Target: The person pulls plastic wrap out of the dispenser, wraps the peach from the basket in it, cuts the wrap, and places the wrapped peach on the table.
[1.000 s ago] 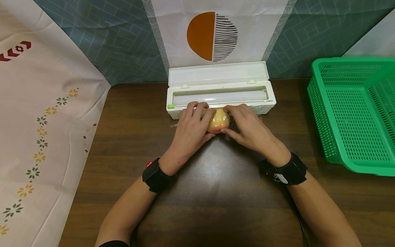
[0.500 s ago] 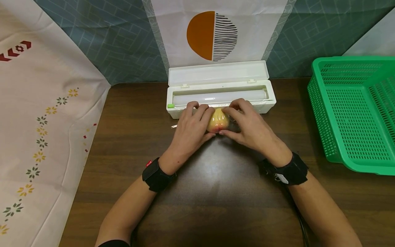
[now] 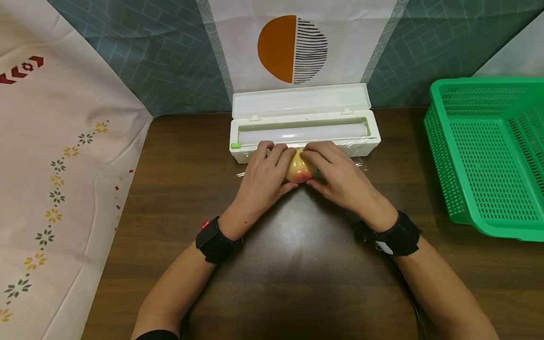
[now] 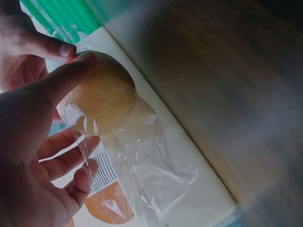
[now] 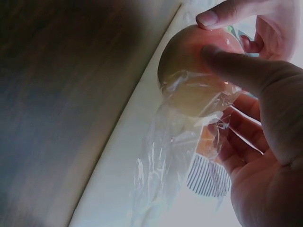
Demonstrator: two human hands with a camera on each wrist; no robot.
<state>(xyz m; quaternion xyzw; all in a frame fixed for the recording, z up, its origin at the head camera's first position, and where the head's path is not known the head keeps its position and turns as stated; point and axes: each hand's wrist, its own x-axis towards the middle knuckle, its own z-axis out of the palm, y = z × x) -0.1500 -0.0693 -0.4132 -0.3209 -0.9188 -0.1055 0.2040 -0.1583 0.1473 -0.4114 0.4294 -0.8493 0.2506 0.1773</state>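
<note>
A yellow apple with a red blush (image 3: 300, 171) lies between both hands, just in front of a white cling film dispenser (image 3: 363, 149). Clear cling film (image 4: 151, 177) covers the apple and trails off it in loose, crinkled folds in both wrist views. The left hand (image 3: 262, 182) holds the apple's left side, its thumb low on the near face and its fingers curled over the far side. From the right, the right hand (image 3: 346, 182) grips the fruit between thumb and fingers; its fingertips touch the film in the right wrist view. The apple's far side is hidden.
The dispenser's lid (image 3: 301, 101) stands raised at the back, and a film roll (image 3: 306, 133) lies inside. A green plastic basket (image 3: 461, 219) stands at the right. A patterned cloth (image 3: 85, 212) borders the wooden table (image 3: 170, 189) on the left.
The right hand's fingers have lifted, then come down further over the apple's top, and its thumb has shifted slightly. A film end now shows to its right. The left hand has barely moved.
</note>
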